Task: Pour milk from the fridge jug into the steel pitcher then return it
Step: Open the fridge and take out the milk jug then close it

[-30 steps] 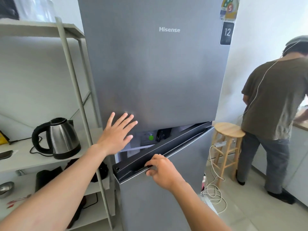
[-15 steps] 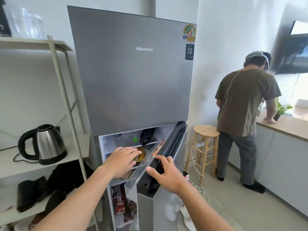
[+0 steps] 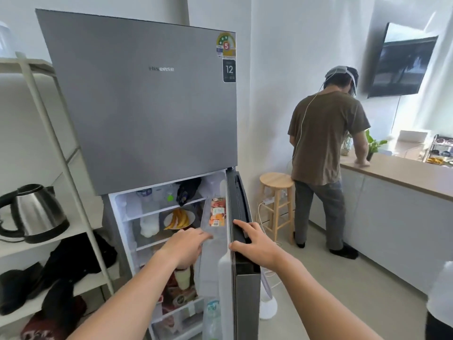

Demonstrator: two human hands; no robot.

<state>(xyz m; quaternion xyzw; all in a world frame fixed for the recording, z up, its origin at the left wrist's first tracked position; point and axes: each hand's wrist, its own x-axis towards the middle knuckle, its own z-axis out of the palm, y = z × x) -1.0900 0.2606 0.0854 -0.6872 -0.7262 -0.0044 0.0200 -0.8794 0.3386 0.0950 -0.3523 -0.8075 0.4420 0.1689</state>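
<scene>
The fridge [image 3: 147, 106] is a tall box of brushed grey metal with a flat, matte upper door. Its lower door [image 3: 241, 217] stands swung open, seen nearly edge-on, a dark slab with a frosted plastic bin on its inner face. The right hand [image 3: 257, 244] wraps the door's top edge, fingers curled over the dark rim and thumb on the near side, closed on it. The left hand [image 3: 186, 246] reaches into the cabinet palm down with fingers loosely spread, touching the frosted bin and holding nothing.

Inside, white wire-edged shelves carry a round plate of bananas [image 3: 179, 219] and, left of it on the same shelf, a pale, rounded, translucent milk jug [image 3: 149, 225] standing upright; its cap is too blurred to tell. A clear bottle [image 3: 212, 317] sits low in the door.

A shiny steel kettle [image 3: 34, 214] with a black handle rests on the white shelf unit beside the fridge. A round wooden stool [image 3: 277, 182] stands to the right, near a person [image 3: 326, 143] at the counter.
</scene>
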